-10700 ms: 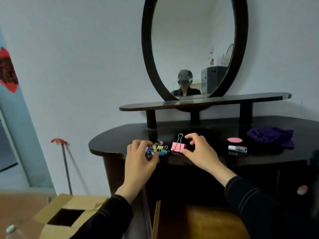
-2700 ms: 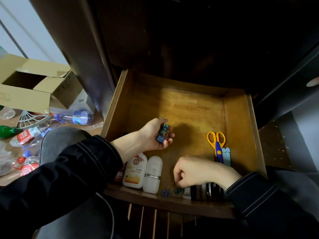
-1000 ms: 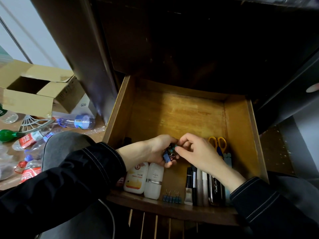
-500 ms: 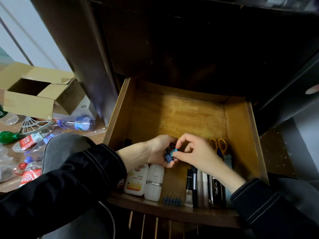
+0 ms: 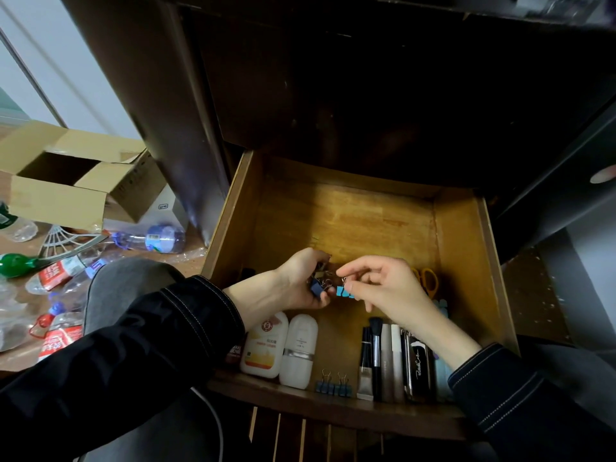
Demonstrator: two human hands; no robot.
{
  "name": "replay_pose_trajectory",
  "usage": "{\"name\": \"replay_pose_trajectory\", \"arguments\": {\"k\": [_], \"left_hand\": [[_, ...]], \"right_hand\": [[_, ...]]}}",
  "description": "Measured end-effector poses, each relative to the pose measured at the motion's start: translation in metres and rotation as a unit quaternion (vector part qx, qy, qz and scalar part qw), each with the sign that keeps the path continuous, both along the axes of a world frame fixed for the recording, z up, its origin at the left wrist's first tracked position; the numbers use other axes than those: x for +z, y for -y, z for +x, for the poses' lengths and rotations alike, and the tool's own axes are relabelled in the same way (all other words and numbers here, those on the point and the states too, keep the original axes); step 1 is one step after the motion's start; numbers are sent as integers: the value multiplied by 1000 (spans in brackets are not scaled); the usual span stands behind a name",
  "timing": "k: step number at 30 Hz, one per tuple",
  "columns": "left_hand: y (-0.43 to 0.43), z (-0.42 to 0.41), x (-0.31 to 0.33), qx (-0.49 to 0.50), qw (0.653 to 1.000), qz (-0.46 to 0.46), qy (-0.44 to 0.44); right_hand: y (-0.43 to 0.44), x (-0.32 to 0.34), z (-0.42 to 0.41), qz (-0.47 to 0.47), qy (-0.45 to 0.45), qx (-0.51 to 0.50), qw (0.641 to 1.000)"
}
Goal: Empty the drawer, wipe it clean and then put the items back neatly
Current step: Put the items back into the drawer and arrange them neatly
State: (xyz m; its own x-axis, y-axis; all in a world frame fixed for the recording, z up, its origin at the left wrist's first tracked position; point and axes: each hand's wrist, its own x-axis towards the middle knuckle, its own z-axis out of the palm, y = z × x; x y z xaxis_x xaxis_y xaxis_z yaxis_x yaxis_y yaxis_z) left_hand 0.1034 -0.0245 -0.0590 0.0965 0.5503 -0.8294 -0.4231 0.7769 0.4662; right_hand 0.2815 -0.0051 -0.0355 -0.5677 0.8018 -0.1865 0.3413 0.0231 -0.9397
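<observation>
Brown wooden drawer (image 5: 346, 221) stands pulled out. Above its middle I see the left hand (image 5: 300, 281) curled round a cluster of small blue binder clips (image 5: 316, 285); the right hand (image 5: 383, 288) pinches one light-blue binder clip (image 5: 343, 291) just beside them.

Drawer (image 5: 350, 221): bare, matt yellowish wood with visible grain, set in a cabinet (image 5: 333, 95) of dark, faintly glossy wood. Blue clip (image 5: 343, 291) and bunch of clips (image 5: 316, 285): painted metal with bright wire loops; bottles (image 5: 298, 351): smooth white plastic, one with a shiny silver band; case (image 5: 416, 365): glossy black. Box (image 5: 56, 205): matt brown cardboard; sleeve (image 5: 173, 328): dark cloth with pale stitching.
</observation>
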Motion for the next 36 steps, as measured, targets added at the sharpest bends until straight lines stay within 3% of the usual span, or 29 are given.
{"name": "replay_pose_trajectory", "arguments": {"k": [4,11,15,36], "left_hand": [[-2,-4,0,48,999,9,-22],[-2,-1,1,25,999,13,-26],[-3,-1,-1,12,1000,11,-25],[-3,1,0,-14,999,20,-24]], "right_hand": [[-4,-5,3,10,45,-11,999],[12,-33,-2,4,179,197,964],[17,-39,-5,-9,194,258,946],[24,-54,-8,20,271,308,912]]}}
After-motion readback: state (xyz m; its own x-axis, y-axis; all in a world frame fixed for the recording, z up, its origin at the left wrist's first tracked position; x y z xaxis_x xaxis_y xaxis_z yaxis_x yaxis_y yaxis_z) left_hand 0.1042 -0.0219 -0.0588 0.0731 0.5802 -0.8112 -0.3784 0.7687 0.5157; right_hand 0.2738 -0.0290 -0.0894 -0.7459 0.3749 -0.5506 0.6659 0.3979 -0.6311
